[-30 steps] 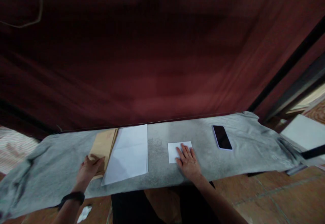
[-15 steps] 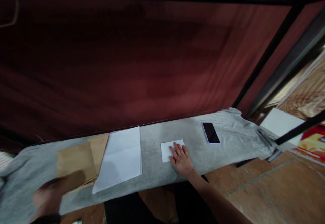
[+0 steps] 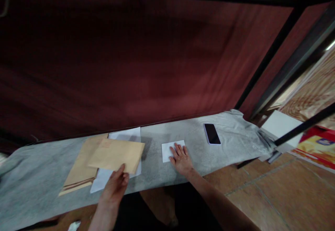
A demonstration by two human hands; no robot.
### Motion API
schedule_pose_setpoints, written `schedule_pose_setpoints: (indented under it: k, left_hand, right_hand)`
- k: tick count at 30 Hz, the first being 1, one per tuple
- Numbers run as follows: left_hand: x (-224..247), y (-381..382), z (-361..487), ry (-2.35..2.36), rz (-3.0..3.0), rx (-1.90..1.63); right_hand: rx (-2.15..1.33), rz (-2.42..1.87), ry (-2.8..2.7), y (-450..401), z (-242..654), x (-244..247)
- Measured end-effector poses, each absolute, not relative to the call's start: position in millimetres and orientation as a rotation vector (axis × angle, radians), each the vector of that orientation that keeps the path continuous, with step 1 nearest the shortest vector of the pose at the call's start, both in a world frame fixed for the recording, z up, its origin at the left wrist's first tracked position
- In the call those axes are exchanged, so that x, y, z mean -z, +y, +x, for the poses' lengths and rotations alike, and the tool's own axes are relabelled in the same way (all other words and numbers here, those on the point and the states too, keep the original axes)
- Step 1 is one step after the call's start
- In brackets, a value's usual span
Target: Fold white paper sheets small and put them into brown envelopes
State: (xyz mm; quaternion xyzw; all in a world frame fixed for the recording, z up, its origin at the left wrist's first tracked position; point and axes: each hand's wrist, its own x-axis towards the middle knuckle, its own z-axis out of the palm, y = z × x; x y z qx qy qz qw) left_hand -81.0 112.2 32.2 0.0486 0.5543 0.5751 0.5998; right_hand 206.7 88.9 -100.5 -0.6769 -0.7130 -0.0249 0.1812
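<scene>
My left hand pinches the near edge of a tan envelope, raised over the white sheets. Part of those sheets is hidden beneath it. To their left, more brown envelopes lie stacked on the grey cloth. My right hand rests flat with fingers spread on a small folded white paper, covering its right part.
The grey cloth covers a long narrow surface. A phone lies on it at the right. Dark red fabric hangs behind. Black metal bars, a white box and a red package stand at the right.
My left hand has moved right, carrying one envelope from the brown stack over the white sheets. My right hand stays on the small paper. The view has shifted slightly.
</scene>
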Motion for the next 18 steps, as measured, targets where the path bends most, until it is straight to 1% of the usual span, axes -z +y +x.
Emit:
schedule_pose_setpoints:
  k: [3, 5, 10, 12, 13, 16, 18]
  left_hand:
    - [-9.0, 105.8, -12.5, 1.226, -0.01, -1.313]
    - [4.1, 102.3, 14.8, 1.212, -0.02, -1.307]
    - [28.1, 92.9, 33.7, 1.212, 0.02, -1.311]
    - [34.2, 90.3, 32.2, 1.201, 0.039, -1.32]
    - [36.3, 89.5, 31.2, 1.194, 0.047, -1.325]
    - [38.9, 89.3, 29.3, 1.184, 0.054, -1.335]
    - [38.9, 90.0, 28.9, 1.183, 0.062, -1.335]
  right_hand:
    - [0.031, -1.92, -2.021, 90.1, 206.9, 101.3]
    - [0.004, -1.925, -2.023, 90.4, 207.5, 99.8]
    - [-0.039, -1.925, -1.969, 89.0, 207.9, 81.8]
    - [-0.114, -1.901, -1.9, 90.5, 204.2, 70.9]
    - [-0.206, -1.867, -1.853, 92.3, 201.0, 66.2]
    - [-0.782, -1.674, -1.61, 101.5, 186.8, 59.0]
    - [-1.094, -1.571, -1.4, 108.9, 176.6, 60.3]
